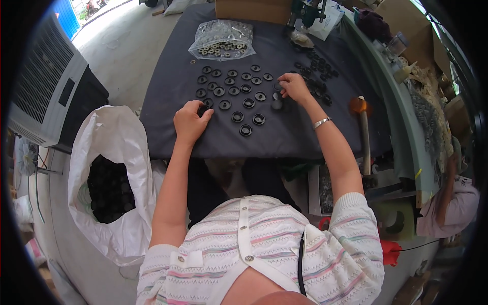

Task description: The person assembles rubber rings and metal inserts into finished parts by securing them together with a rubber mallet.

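Note:
Several black round cup-like pieces [245, 88] with raised rims lie spread over the dark cloth on the table [173, 137]. At the left side of the spread, my left hand [190, 123] has thumb and fingers closed around a black round piece [202, 110], partly hidden by the fingers. My right hand [295, 87] reaches to the right side of the spread with its fingers pinched at a small black disc [277, 86], mostly covered by the fingertips. Just below that hand lie more black discs [276, 104].
A clear plastic bag [223, 33] of small metal rings lies at the back. More black pieces [317, 66] are heaped at the right, near a hammer [365, 137]. A white sack [134, 147] of black parts stands left. A green machine [307, 12] stands behind; another person [445, 208] is at right.

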### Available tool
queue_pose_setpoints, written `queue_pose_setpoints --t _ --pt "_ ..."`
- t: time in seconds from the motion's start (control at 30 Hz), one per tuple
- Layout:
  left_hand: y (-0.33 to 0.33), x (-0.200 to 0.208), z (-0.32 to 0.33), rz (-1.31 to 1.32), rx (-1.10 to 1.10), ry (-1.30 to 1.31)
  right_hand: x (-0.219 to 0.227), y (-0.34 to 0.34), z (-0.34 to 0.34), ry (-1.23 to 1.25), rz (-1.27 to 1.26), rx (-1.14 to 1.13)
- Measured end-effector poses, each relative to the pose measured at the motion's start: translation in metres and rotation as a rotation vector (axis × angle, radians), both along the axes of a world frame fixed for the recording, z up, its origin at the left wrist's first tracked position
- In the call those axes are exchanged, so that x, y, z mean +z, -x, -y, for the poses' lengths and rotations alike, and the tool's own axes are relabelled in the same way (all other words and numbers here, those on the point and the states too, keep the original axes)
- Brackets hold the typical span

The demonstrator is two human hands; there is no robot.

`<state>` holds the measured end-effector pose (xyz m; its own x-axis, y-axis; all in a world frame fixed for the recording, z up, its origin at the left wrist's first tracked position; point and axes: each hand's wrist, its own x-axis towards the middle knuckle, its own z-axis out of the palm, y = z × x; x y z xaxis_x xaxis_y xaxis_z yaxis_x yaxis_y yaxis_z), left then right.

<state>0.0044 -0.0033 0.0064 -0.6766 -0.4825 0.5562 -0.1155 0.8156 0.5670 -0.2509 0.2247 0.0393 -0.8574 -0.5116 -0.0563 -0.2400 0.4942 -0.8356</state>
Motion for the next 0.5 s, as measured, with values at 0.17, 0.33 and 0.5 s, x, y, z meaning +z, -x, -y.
queue_pose_setpoints --t 0.17,0.33,0.5 --pt "0.004 0.0 0.0 0.01 -0.017 0.001 -0.011 0.014 0.006 -0.108 -0.312 0.067" --pt "0.002 0.002 0.003 0.022 0.027 0.066 0.019 -0.011 -0.001 -0.433 -0.448 0.169" --pt "0.001 0.001 0.001 0.035 0.018 -0.007 0.004 -0.019 -0.002 -0.511 -0.521 0.207"
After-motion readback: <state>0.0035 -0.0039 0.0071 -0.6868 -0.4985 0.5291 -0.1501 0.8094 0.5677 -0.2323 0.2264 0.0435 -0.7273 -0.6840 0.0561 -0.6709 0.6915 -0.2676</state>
